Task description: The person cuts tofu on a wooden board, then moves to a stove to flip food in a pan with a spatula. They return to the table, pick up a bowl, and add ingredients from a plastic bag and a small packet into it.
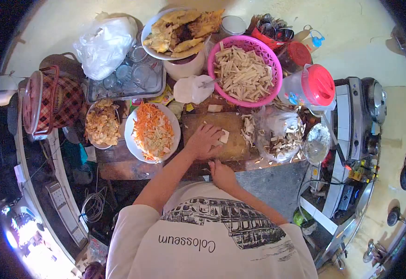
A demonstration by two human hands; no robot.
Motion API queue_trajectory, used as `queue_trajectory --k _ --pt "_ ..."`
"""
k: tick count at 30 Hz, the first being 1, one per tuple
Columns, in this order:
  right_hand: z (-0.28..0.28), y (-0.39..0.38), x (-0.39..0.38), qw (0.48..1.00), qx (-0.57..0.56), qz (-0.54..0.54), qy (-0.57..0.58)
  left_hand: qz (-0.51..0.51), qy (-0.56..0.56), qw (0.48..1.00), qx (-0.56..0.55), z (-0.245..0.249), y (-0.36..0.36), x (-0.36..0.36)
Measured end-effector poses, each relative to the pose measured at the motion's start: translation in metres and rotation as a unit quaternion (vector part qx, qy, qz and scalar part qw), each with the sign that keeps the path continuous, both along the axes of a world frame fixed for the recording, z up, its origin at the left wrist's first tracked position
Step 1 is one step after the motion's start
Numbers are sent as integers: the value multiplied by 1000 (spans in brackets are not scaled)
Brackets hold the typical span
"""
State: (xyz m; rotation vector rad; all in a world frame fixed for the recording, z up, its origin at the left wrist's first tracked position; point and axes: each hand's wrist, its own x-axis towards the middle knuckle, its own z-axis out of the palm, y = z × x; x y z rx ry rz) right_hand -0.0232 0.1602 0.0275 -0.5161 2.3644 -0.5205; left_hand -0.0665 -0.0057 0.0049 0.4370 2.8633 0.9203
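My left hand (205,140) lies palm down on the wooden cutting board (237,122), its fingers spread. A small white flat piece (224,136) touches the fingers' right side. At the board's near edge, my right hand (223,175) is closed around a knife (211,164), mostly hidden by the fist. Another pale piece (215,108) rests at the board's far edge, and thin shavings (248,130) lie along its right side. Left of the board stands a white plate (177,135) of shredded orange and pale vegetables.
Behind the board are a pink basket (277,69) of pale sticks, a bowl (146,31) of fried pieces and a tray (91,93) of glasses. A plastic bag (275,122) with peelings lies right, beside a red-lidded jug (319,83). A bowl of fried food (103,124) stands left.
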Motion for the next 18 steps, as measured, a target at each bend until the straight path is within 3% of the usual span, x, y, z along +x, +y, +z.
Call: queue_trajectory --k 4,7,10,16,18 --pt "-2 3 -5 1000 -13 -21 -16 33 85 996 3 -1 5 -2" --pt "-10 8 -4 996 -56 -52 -46 142 85 984 70 -2 1 -3" --pt "-9 11 -6 995 -57 -53 -56 236 95 965 66 15 -5 -4" --pt "5 11 -11 998 -11 -47 -38 41 -26 992 -118 47 5 -8" --pt "5 12 -11 998 -9 -44 -34 43 36 989 -137 35 8 -6"
